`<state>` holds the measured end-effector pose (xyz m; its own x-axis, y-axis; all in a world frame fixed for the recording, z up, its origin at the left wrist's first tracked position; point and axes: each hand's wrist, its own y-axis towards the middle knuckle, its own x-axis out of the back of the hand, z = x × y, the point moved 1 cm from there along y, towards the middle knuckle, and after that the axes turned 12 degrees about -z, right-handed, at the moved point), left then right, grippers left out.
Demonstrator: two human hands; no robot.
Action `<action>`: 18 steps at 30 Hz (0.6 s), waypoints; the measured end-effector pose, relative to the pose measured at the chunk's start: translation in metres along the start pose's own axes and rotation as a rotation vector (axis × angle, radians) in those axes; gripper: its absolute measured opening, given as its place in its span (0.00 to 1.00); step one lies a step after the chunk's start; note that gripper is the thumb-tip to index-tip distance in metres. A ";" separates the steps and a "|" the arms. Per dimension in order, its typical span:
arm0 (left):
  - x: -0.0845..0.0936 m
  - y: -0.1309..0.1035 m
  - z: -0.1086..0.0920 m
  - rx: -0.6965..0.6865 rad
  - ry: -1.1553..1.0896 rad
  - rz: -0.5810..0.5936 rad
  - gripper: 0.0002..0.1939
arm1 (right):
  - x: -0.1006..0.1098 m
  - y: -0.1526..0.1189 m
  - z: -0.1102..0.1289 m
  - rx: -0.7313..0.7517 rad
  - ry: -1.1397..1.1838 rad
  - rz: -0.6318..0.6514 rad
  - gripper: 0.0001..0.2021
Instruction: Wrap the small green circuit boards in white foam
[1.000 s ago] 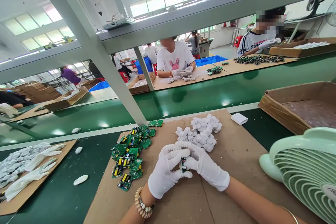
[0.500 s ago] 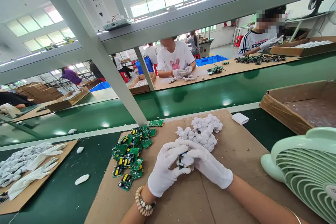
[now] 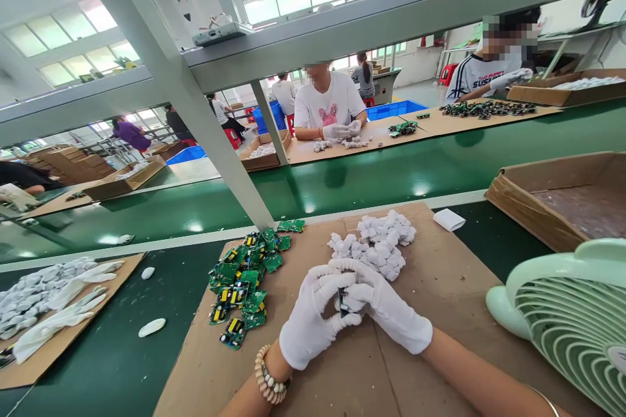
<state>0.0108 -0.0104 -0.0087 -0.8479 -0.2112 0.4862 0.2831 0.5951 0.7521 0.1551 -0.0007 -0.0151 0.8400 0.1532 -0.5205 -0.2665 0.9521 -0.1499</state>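
Between my two white-gloved hands, a small circuit board [image 3: 342, 301] is held nearly on edge, partly covered by fingers. My left hand [image 3: 315, 316] is closed around its left side, thumb below and fingers above. My right hand [image 3: 384, 306] is closed too, its fingertips pressing a white lump [image 3: 356, 297] against the board's face; the lump is hard to tell from the glove fingers. Just beyond my hands lies a heap of white putty-like lumps [image 3: 379, 244]. Left of my left hand is a pile of green circuit boards [image 3: 247, 287] with yellow and black parts.
Brown cardboard [image 3: 337, 378] covers the bench under my hands. A pale green fan [image 3: 567, 313] stands at right, before a cardboard tray [image 3: 562, 202]. White gloves [image 3: 63, 319] and white lumps lie at far left. Beyond the green conveyor [image 3: 342, 179], co-workers sit at their own boards.
The board has turned more edge-on between my hands, and my fingers have closed further over it. My left hand has shifted slightly right. The view has moved a little.
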 end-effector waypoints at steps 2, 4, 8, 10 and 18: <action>0.001 0.001 0.001 0.103 -0.070 -0.021 0.26 | -0.002 -0.002 0.005 -0.028 0.079 0.010 0.19; 0.003 0.003 0.002 0.189 -0.113 -0.030 0.25 | -0.005 -0.004 0.012 -0.059 0.171 0.054 0.18; 0.005 0.005 0.002 0.234 -0.154 -0.002 0.24 | -0.006 -0.006 0.021 -0.032 0.056 0.215 0.17; 0.005 0.004 0.002 0.197 -0.148 0.023 0.24 | -0.005 -0.005 0.021 0.031 -0.058 0.220 0.19; 0.001 -0.002 0.000 0.098 -0.114 0.098 0.22 | -0.007 -0.010 0.007 0.076 -0.152 0.008 0.16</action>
<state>0.0092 -0.0116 -0.0100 -0.8654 -0.0625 0.4971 0.3262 0.6828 0.6538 0.1554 -0.0090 -0.0042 0.9012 0.1937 -0.3878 -0.2421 0.9670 -0.0796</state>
